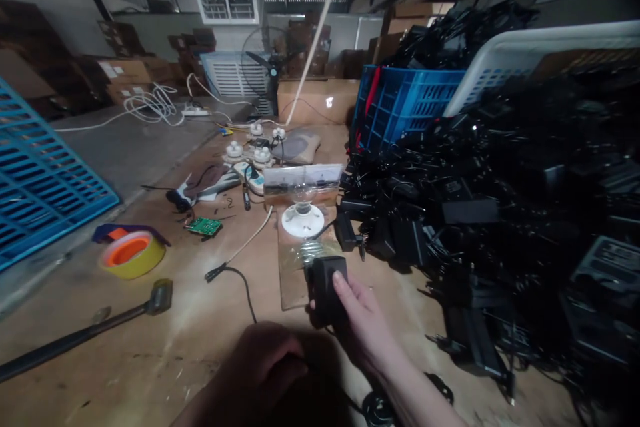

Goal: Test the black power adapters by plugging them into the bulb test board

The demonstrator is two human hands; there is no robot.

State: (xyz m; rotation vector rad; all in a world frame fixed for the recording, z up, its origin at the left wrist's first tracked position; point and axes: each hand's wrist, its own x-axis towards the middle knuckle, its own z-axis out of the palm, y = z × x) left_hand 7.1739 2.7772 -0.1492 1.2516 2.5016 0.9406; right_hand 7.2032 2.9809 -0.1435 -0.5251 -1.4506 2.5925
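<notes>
My right hand [361, 320] is closed around a black power adapter [326, 288], holding it over a small wooden board [293, 280]. On that board, just beyond the adapter, stands a white lamp socket with a clear bulb [303, 210]. My left hand [273, 363] sits low in the foreground, dark and blurred; its fingers look curled, and what they hold is hidden. A black cable [240, 280] runs across the floor towards the hands.
A big heap of black adapters [500, 213] fills the right side, with a blue crate [405, 103] and a white basket [525, 57] behind. On the left lie a yellow tape roll [133, 253], a hammer [85, 333], a green circuit board [205, 225] and a blue crate [40, 173].
</notes>
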